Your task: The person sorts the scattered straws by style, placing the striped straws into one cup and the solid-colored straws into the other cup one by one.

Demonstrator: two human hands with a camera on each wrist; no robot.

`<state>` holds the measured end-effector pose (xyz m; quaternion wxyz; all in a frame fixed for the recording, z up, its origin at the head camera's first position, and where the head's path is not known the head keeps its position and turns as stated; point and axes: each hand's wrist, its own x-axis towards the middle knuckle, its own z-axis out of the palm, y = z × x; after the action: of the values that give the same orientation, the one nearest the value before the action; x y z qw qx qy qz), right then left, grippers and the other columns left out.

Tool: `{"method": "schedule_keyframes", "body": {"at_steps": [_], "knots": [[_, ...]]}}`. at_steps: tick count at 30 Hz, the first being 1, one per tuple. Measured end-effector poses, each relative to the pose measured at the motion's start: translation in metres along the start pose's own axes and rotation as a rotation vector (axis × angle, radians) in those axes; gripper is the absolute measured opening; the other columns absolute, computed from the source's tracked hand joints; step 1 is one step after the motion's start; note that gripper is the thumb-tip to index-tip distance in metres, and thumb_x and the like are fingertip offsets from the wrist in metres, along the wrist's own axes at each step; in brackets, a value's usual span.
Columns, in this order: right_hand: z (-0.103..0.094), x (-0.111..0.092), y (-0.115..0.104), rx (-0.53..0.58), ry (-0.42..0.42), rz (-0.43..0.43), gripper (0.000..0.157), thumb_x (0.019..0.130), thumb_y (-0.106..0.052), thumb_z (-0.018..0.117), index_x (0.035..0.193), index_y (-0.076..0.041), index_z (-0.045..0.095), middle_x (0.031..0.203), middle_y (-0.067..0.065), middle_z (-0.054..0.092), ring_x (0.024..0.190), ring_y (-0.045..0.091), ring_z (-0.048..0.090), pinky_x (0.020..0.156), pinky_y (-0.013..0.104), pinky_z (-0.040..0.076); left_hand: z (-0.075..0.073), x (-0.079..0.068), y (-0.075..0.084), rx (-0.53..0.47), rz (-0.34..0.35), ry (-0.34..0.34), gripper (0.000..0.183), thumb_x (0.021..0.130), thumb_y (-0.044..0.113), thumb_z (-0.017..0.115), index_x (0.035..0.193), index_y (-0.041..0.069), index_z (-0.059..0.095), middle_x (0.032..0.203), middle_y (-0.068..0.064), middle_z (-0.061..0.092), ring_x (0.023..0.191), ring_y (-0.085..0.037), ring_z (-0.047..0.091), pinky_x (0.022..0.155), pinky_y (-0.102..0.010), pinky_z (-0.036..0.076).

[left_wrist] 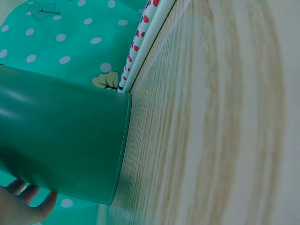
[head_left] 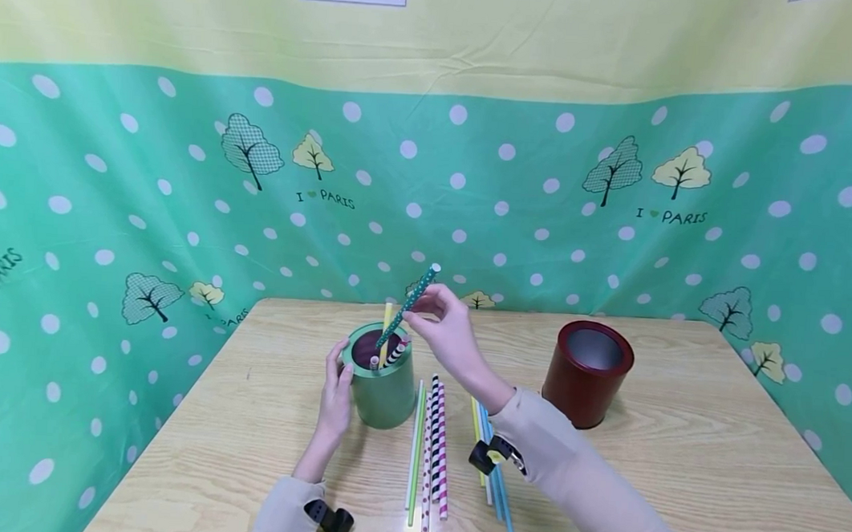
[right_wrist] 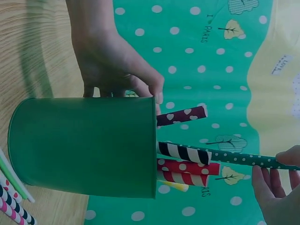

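Note:
A green can (head_left: 384,400) stands upright on the table. My left hand (head_left: 336,394) grips its left side, with the thumb near the rim in the right wrist view. Above the can, my right hand (head_left: 451,332) pinches a dark green straw with white dots (head_left: 411,300). The straw slants, its lower end at the can's mouth. Inside the can stand several patterned straws, among them a yellow straw (head_left: 387,316), a black-and-white striped straw (right_wrist: 183,152), a maroon straw with hearts (right_wrist: 183,116) and a red dotted straw (right_wrist: 192,167).
Right of the can lies a row of straws: green, red-dotted, black-striped and pink-striped (head_left: 442,460). Yellow and blue straws (head_left: 504,495) lie beside them, partly under my right forearm. A dark red can (head_left: 584,387) stands further right. A patterned curtain (head_left: 474,180) hangs behind the wooden table (head_left: 711,474).

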<state>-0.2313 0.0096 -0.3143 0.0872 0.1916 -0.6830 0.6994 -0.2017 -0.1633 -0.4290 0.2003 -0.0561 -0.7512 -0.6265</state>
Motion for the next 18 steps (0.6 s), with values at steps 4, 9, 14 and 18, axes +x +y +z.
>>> {"method": "schedule_keyframes", "body": {"at_steps": [4, 9, 14, 18], "knots": [[0.004, 0.003, 0.005, -0.029, -0.008, -0.014, 0.022, 0.075, 0.007, 0.061, 0.096, 0.005, 0.053, 0.092, 0.018, 0.059, 0.086, 0.025, 0.057, 0.080, 0.028, 0.048, 0.000, 0.000, 0.000, 0.001, 0.006, 0.002, 0.042, 0.093, 0.011, 0.031, 0.134, 0.003, 0.025, 0.127, -0.030, 0.037, 0.118, -0.039, 0.035, 0.099, -0.051, 0.024], [0.004, 0.003, 0.009, -0.048, -0.030, 0.006, 0.025, 0.075, 0.006, 0.062, 0.099, 0.003, 0.055, 0.094, 0.017, 0.059, 0.088, 0.023, 0.057, 0.077, 0.027, 0.048, 0.001, 0.000, 0.000, 0.002, 0.011, 0.006, 0.042, 0.093, 0.010, 0.031, 0.134, 0.002, 0.026, 0.126, -0.030, 0.038, 0.117, -0.038, 0.036, 0.098, -0.050, 0.026], [-0.005, 0.000, 0.013, -0.048, -0.032, 0.025, 0.027, 0.076, 0.004, 0.062, 0.102, 0.003, 0.055, 0.096, 0.019, 0.059, 0.089, 0.024, 0.057, 0.080, 0.027, 0.048, 0.001, 0.000, 0.001, 0.003, 0.008, 0.000, 0.042, 0.093, 0.010, 0.031, 0.134, 0.002, 0.025, 0.127, -0.030, 0.036, 0.117, -0.039, 0.036, 0.098, -0.051, 0.026], [-0.013, -0.003, 0.020, -0.090, -0.027, 0.050, 0.027, 0.077, 0.001, 0.063, 0.103, 0.002, 0.055, 0.095, 0.016, 0.060, 0.088, 0.023, 0.057, 0.080, 0.028, 0.048, 0.002, 0.000, 0.003, 0.008, 0.014, -0.001, 0.042, 0.093, 0.010, 0.030, 0.134, 0.002, 0.025, 0.128, -0.031, 0.035, 0.118, -0.040, 0.034, 0.099, -0.052, 0.025]]}}
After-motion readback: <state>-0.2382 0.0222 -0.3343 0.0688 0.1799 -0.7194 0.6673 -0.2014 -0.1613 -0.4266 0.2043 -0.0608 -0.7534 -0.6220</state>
